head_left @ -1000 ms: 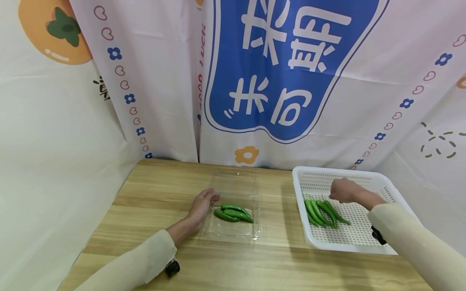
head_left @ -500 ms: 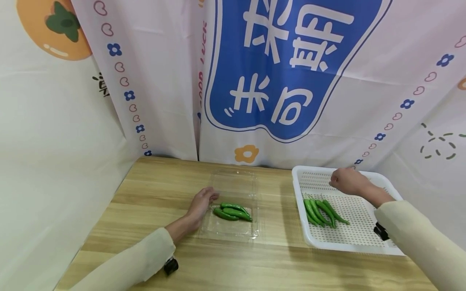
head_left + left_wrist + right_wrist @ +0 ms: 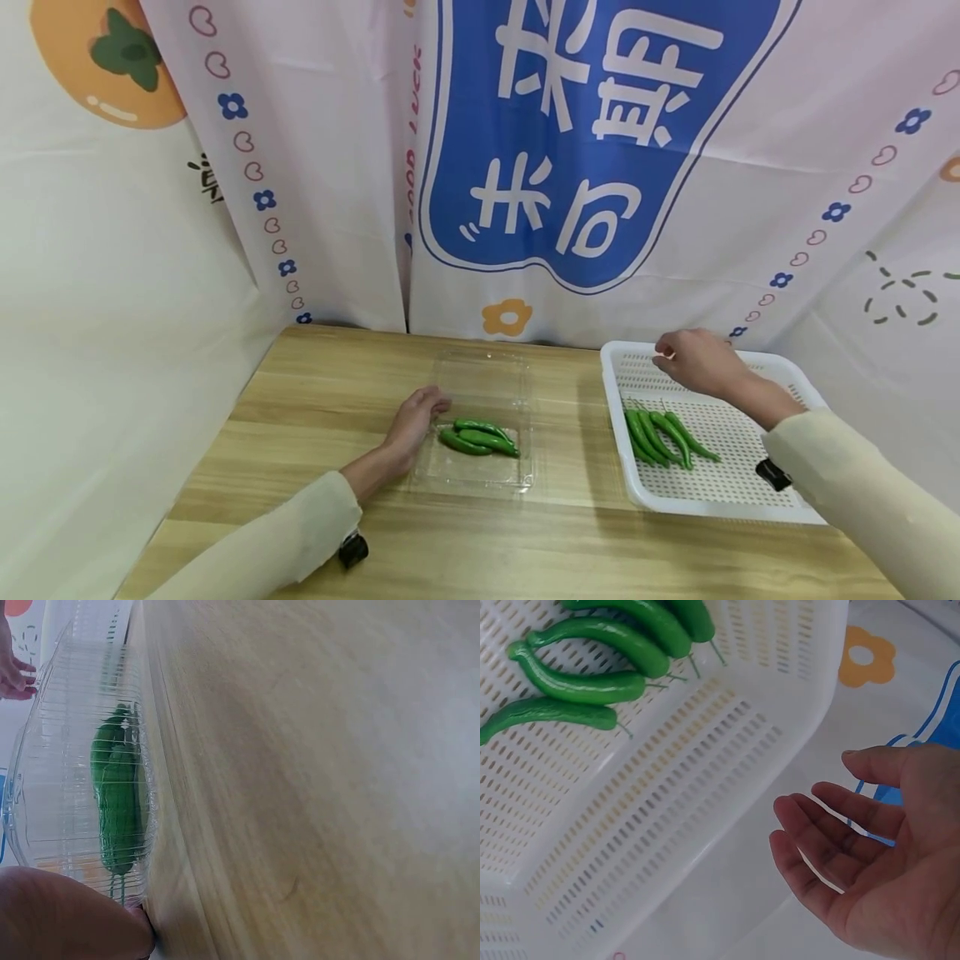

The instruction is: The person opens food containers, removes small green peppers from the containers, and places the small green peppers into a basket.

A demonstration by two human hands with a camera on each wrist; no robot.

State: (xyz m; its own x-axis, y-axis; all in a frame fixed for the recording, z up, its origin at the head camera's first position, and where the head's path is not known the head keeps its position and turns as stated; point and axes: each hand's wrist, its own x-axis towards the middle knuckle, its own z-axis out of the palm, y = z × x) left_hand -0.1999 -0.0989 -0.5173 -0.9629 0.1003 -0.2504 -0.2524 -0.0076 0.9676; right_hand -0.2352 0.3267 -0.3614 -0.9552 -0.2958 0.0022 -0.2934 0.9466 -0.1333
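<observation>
A clear plastic box (image 3: pixel 472 479) lies with its lid (image 3: pixel 483 375) folded back. Three green chili peppers (image 3: pixel 486 438) rest in its near half, and the left wrist view shows the peppers (image 3: pixel 120 799) through the ribbed wall. My left hand (image 3: pixel 407 425) rests against the box's left side, fingers extended along it. Over the far side of a white basket (image 3: pixel 738 508) hovers my right hand (image 3: pixel 701 362). Its fingers are loosely bent and hold nothing, as the right wrist view of that hand (image 3: pixel 885 855) confirms. Several green chili peppers (image 3: pixel 660 437) lie at the basket's left.
A wooden table (image 3: pixel 480 550) carries both containers, with bare wood between them. Printed white cloth (image 3: pixel 345 167) hangs behind the table and along both sides. The basket's raised slotted walls surround its peppers.
The right hand has moved left and slightly up over the basket's far side, its fingers loosening from a more curled pose. The left hand, box and peppers stay put.
</observation>
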